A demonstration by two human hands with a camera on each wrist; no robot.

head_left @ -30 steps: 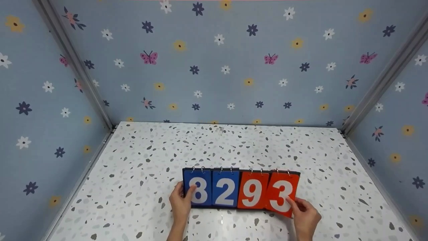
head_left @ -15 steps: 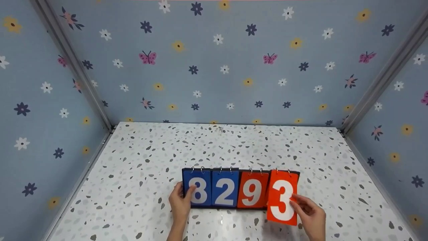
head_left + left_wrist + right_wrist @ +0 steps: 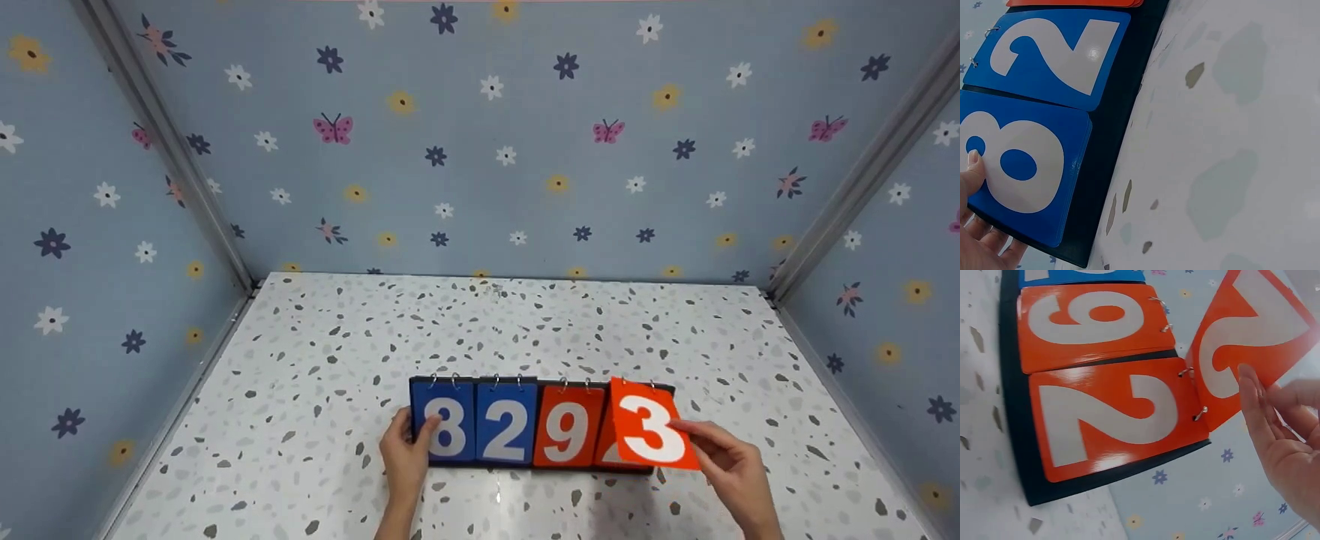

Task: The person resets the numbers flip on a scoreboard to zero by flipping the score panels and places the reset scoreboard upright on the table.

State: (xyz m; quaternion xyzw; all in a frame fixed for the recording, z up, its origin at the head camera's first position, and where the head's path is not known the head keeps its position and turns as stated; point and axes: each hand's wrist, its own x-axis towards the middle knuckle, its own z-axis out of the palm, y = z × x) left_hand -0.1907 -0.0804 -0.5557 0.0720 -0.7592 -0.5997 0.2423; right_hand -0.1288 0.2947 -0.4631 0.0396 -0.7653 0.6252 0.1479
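- The flip scoreboard [image 3: 535, 429] sits over the near half of the speckled white tabletop [image 3: 450, 330], long axis running left to right, ring edge toward the flowered back wall [image 3: 480, 165], digits upright to the person.
- The left hand [image 3: 406, 448] grips its left end, thumb on the blue 8 card [image 3: 457, 442]; its other fingers are partly hidden behind.
- The right hand [image 3: 731, 466] pinches the raised orange 3 card [image 3: 651, 431], slanting upward; its underside shows a 2.
- The orange 2 card [image 3: 1106, 419] beneath is mostly covered in the head view.
- Front digits read 8, 2, 9, 3.
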